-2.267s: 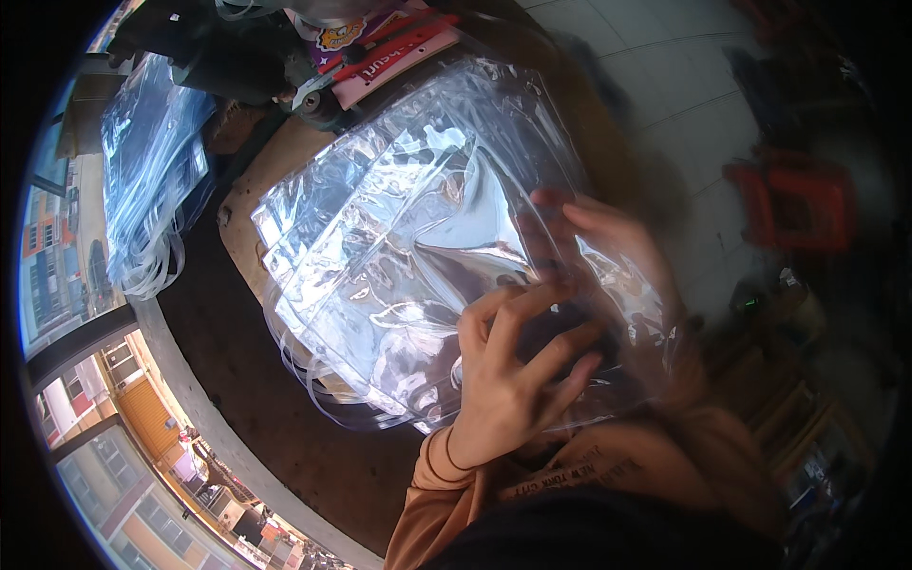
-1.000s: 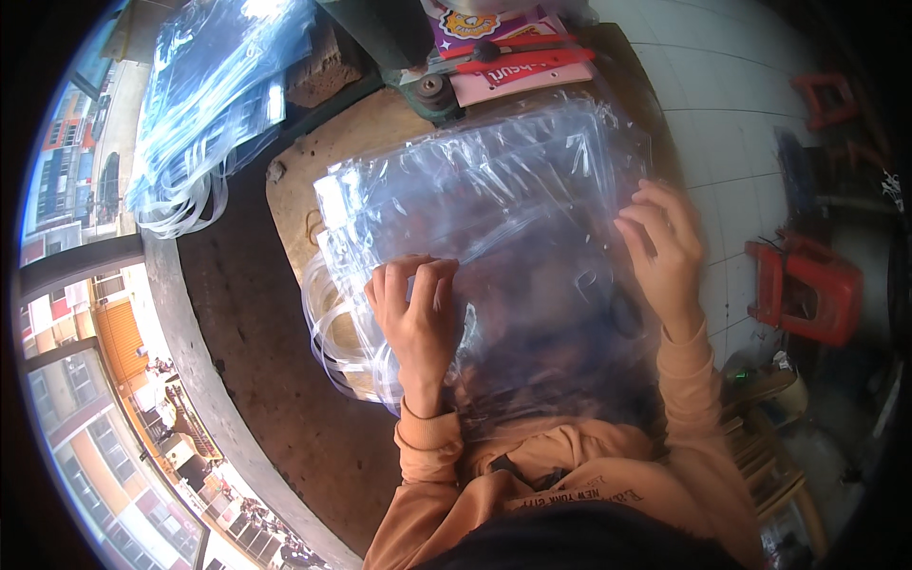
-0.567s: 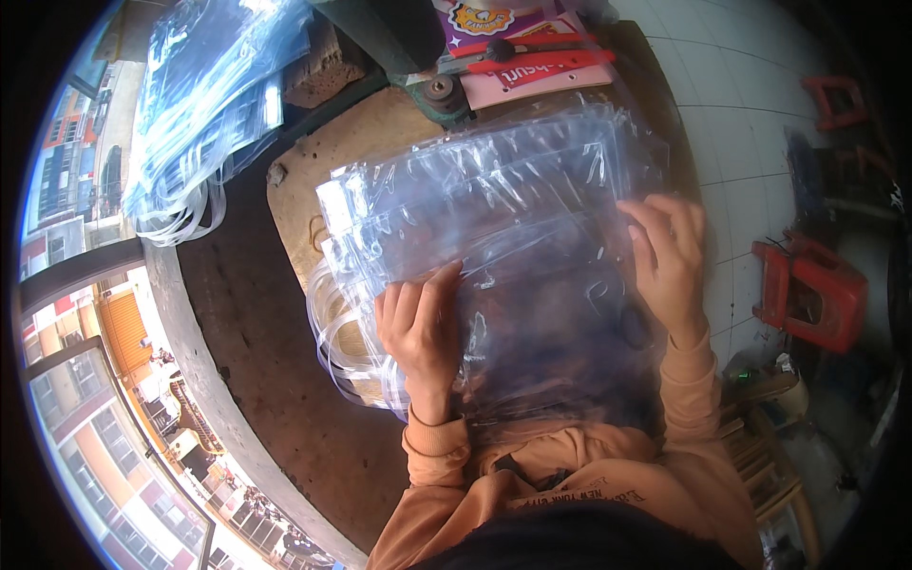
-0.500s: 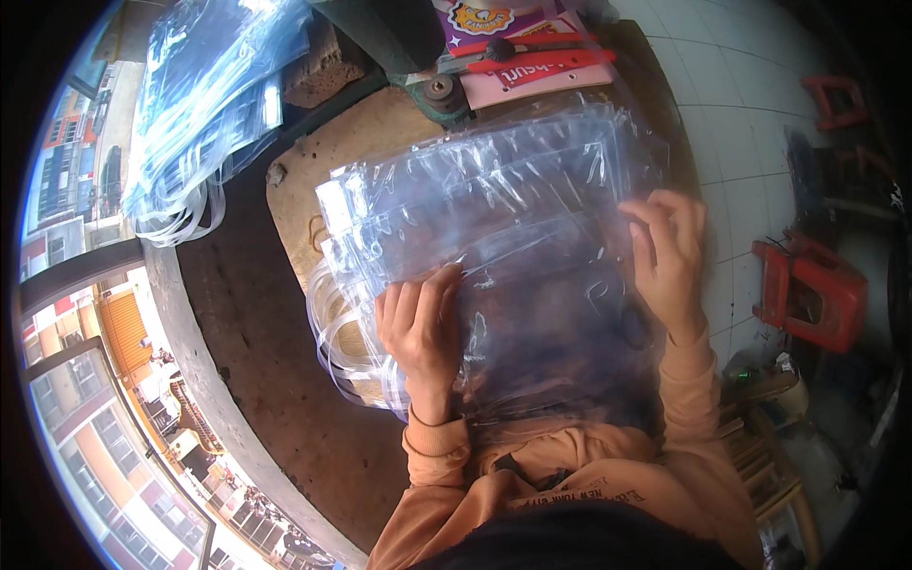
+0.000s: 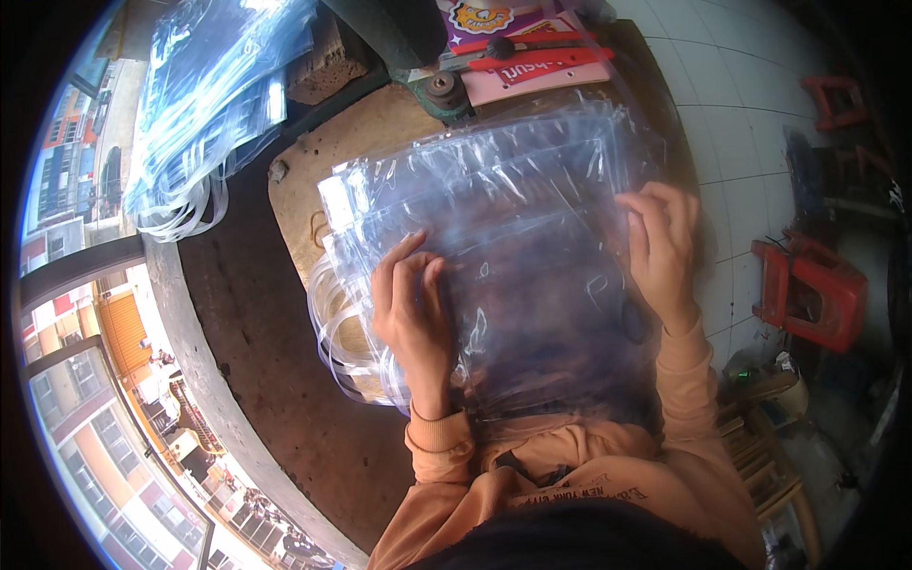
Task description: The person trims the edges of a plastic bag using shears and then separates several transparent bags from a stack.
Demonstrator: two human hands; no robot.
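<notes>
The left hand [image 5: 410, 313] lies flat on the left edge of a stack of clear bags [image 5: 513, 237], fingers [image 5: 399, 271] spread and pointing away from the body, pressing down rather than gripping. The right hand [image 5: 660, 252] rests on the stack's right edge, fingers curled over it; whether it pinches a sheet or only touches cannot be told. Both sleeves are orange.

The bags lie across a brown board [image 5: 380, 133] on the tabletop [image 5: 256, 313], directly in front of the person and partly over the lap. Looped clear handles [image 5: 337, 328] stick out from the stack's left side, just beside the left hand.

Beyond the stack, at its far edge, lie pink and red packets [image 5: 541, 66] and a dark round metal part [image 5: 442, 87] (a piece of some machine, its top cut off by the rim). A second pile of clear bags [image 5: 204, 95] sits well apart at the far left, near the window. To the right, on the tiled floor [image 5: 731, 114], stands a red stool [image 5: 807, 290].
</notes>
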